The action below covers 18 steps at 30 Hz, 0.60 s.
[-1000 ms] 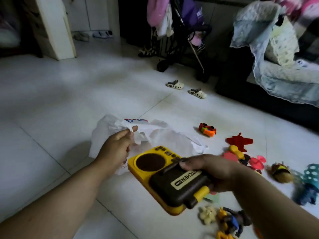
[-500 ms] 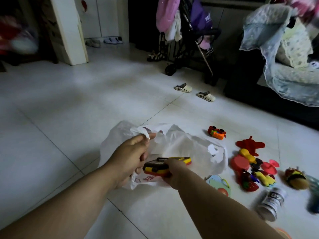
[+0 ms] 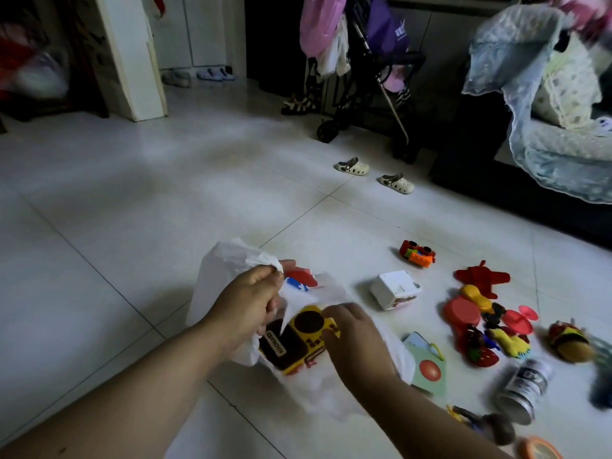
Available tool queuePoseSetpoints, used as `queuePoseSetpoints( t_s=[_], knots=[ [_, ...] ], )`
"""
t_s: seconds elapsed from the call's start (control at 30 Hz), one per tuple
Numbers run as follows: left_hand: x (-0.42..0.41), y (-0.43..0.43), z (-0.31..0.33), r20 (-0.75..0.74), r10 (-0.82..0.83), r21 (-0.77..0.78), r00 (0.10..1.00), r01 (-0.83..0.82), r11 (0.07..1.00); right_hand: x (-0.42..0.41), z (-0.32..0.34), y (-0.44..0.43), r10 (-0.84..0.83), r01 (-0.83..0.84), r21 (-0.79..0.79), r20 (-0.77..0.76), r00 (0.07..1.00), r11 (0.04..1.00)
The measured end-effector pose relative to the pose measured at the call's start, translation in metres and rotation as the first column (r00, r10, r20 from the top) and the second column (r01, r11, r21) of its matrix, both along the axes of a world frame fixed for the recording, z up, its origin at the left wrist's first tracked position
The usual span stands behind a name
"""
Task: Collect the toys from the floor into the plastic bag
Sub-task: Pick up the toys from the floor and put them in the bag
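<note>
- Pale tiled floor, dimly lit room.
- Left hand is seen pinching the rim of the plastic bag, fingers curled, mouth held open.
- Right hand is curled round the yellow toy stove, which is lodged at the bag's mouth (partly inside, it appears).
- Stove is judged rigid, light, smooth; its edges are best gripped. Bag: thin, limp.
- Counted: one toy car, one red plane, one white box, two clogs.

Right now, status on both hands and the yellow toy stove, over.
Left hand grips plastic bag rim. Right hand pinches yellow toy stove, partway into bag mouth. Nothing blocking; white box, toy car wait on floor.
</note>
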<state>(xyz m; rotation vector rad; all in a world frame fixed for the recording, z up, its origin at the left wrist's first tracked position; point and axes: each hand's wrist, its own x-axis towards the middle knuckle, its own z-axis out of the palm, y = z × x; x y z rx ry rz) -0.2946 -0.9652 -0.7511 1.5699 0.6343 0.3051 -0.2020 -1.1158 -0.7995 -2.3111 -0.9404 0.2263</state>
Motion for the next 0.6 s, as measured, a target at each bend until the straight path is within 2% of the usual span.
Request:
queuePoseSetpoints(
  t_s=[0.03, 0.07, 0.1, 0.17, 0.27, 0.3, 0.37, 0.43, 0.47, 0.53, 0.6],
  knots=[
    [-0.001, 0.002, 0.000, -0.003, -0.008, 0.018, 1.000, 0.008, 1.000, 0.001, -0.001, -0.008, 0.023, -0.029, 0.016, 0.277, 0.961, 0.999],
    [-0.003, 0.004, 0.000, -0.006, -0.009, 0.036, 1.000, 0.010, 0.999, 0.002, -0.001, -0.016, 0.027, -0.055, 0.046, 0.468, 0.883, 0.997],
    [-0.005, 0.006, 0.001, -0.013, -0.001, 0.052, 1.000, 0.001, 0.999, 0.006, -0.007, -0.020, 0.015, -0.073, 0.074, 0.589, 0.808, 0.995],
    [-0.009, 0.011, 0.002, -0.025, 0.044, 0.079, 0.999, -0.041, 0.996, 0.017, -0.014, -0.024, 0.024, -0.027, -0.005, 0.632, 0.775, 1.000],
    [-0.014, 0.020, 0.002, -0.085, 0.148, 0.181, 0.985, -0.130, 0.975, 0.034, -0.017, -0.022, -0.002, 0.128, -0.180, 0.573, 0.820, 0.975],
    [-0.017, 0.023, 0.002, -0.115, 0.199, 0.246, 0.973, -0.166, 0.955, 0.038, -0.015, -0.020, -0.023, 0.139, -0.184, 0.522, 0.853, 0.973],
    [-0.023, 0.029, 0.000, -0.164, 0.311, 0.418, 0.936, -0.220, 0.881, 0.040, -0.006, -0.017, -0.052, 0.094, -0.124, 0.302, 0.952, 0.988],
    [-0.032, 0.038, -0.006, -0.155, 0.396, 0.547, 0.905, -0.255, 0.797, 0.043, 0.003, -0.013, -0.083, 0.085, -0.050, 0.047, 0.995, 0.995],
    [-0.036, 0.043, -0.010, -0.132, 0.435, 0.573, 0.891, -0.289, 0.767, 0.044, 0.009, -0.013, -0.100, 0.103, 0.015, -0.109, 0.989, 0.995],
    [-0.045, 0.055, -0.016, -0.112, 0.502, 0.577, 0.857, -0.355, 0.735, 0.048, 0.016, -0.012, -0.091, 0.185, 0.171, -0.447, 0.890, 0.968],
    [-0.052, 0.064, -0.017, -0.124, 0.583, 0.559, 0.803, -0.429, 0.709, 0.056, 0.020, -0.015, -0.038, 0.294, 0.283, -0.658, 0.752, 0.913]
  ],
)
